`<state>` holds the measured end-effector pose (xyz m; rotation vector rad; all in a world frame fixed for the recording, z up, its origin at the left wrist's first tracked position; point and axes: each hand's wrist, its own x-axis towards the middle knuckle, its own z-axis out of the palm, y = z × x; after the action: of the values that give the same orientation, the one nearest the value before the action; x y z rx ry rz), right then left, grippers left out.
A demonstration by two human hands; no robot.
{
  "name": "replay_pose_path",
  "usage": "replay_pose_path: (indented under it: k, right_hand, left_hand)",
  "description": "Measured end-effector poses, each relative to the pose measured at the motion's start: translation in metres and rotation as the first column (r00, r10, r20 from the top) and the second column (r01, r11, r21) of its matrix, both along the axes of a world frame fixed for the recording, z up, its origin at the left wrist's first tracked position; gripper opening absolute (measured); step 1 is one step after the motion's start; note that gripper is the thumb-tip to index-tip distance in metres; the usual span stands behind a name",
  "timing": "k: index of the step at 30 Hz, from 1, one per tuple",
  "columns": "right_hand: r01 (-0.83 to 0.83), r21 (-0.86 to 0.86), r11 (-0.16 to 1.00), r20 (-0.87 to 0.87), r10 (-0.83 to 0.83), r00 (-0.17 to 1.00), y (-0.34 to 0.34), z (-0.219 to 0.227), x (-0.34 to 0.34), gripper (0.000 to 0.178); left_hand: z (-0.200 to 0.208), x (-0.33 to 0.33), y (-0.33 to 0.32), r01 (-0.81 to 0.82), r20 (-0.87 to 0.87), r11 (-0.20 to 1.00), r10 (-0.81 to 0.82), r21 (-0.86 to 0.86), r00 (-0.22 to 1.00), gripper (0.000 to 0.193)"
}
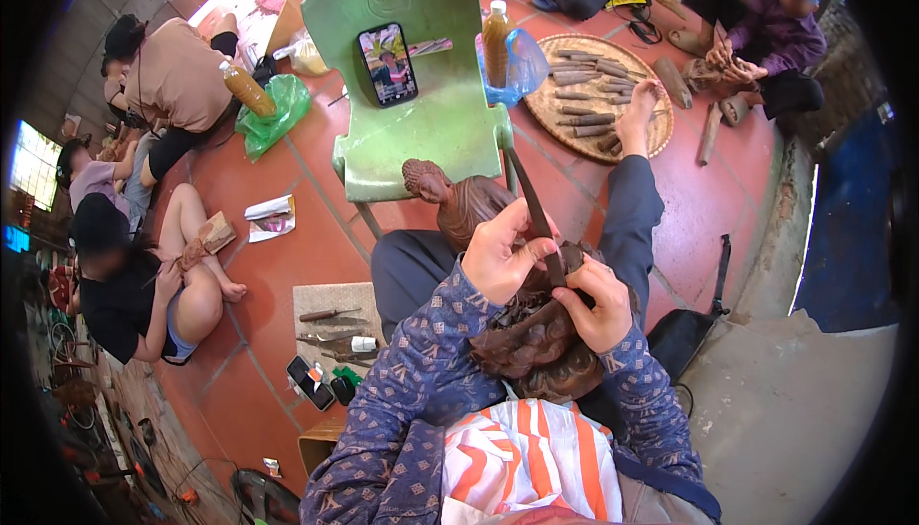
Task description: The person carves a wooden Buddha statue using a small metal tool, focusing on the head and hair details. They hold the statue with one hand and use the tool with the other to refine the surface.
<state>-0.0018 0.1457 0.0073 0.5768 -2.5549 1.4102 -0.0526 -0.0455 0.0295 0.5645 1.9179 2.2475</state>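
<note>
A carved dark brown wooden statue (463,201) of a seated robed figure lies across my lap, its head toward the green chair. Its lower part (536,353) is a deeply carved base, close to my body. Above the carving, a long narrow dark brown strip (532,190) is stretched at a slant. My left hand (507,255) pinches it partway along, thumb and fingers closed. Lower down, my right hand (597,305) is closed on the strip's near end, right over the base. Whether the strip touches the wood, I cannot tell.
A green plastic chair (421,142) faces me, with a phone (387,64) propped on it. Carving tools (330,316) lie on a mat at my left. A round woven tray (541,109) of tools sits front right. Several people work around the tiled floor, one (115,276) at left.
</note>
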Motion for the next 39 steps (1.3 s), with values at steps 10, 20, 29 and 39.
replay_pose_path:
  k: [10,20,29,39]
  right_hand:
    - [0.027,-0.043,0.999,-0.001,-0.027,1.0,-0.005,0.003,0.003,0.016]
    - [0.011,-0.011,1.0,-0.059,-0.012,0.998,-0.004,0.002,0.001,0.017]
    - [0.046,-0.023,0.999,0.03,-0.045,0.999,-0.004,0.002,0.001,0.017]
    - [0.033,-0.017,0.999,0.022,-0.032,0.999,-0.002,-0.001,0.0,0.017]
  left_hand:
    - [0.001,-0.003,0.0,0.074,0.031,0.997,-0.074,0.009,0.997,0.014]
    - [0.006,-0.012,0.0,0.15,0.024,0.988,-0.149,-0.023,0.988,0.016]
    - [0.003,-0.017,0.0,0.166,0.042,0.986,-0.165,-0.023,0.985,0.017]
    - [0.0,-0.018,0.004,0.171,0.026,0.985,-0.172,0.026,0.985,0.013]
